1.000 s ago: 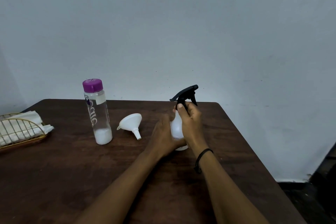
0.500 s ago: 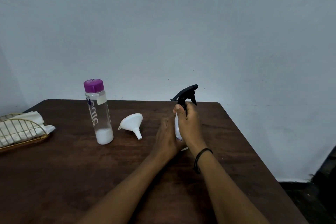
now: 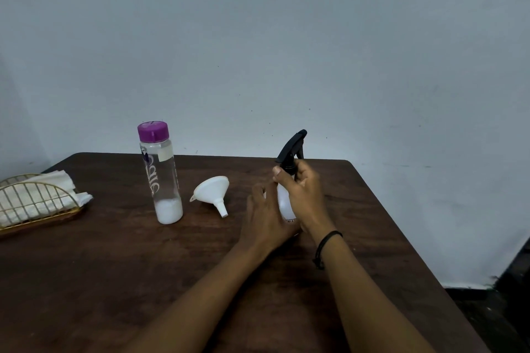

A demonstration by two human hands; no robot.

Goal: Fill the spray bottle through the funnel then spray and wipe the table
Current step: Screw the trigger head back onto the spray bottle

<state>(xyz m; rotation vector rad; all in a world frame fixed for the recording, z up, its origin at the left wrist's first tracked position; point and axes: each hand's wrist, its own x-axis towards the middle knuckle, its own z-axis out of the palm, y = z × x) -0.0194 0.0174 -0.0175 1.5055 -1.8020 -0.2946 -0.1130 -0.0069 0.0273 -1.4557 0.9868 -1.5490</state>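
Observation:
A white spray bottle (image 3: 284, 200) with a black trigger head (image 3: 291, 149) stands on the dark wooden table (image 3: 114, 266). My right hand (image 3: 304, 195) grips its neck just under the trigger head, thumb toward me. My left hand (image 3: 265, 218) holds the lower body from the left, fingers wrapped around it. A white funnel (image 3: 213, 190) lies on its side to the left of the bottle. Further left stands a clear bottle (image 3: 160, 180) with a purple cap and a little white liquid at the bottom.
A gold wire holder (image 3: 37, 203) with white cloths or napkins (image 3: 57, 180) sits at the table's left edge. A pale wall runs behind the table. The table's right edge drops to a dark floor (image 3: 504, 309).
My right hand has turned on the bottle's neck, and the trigger head now stands steeper. My left hand has shifted slightly on the body. The bottle stays in place.

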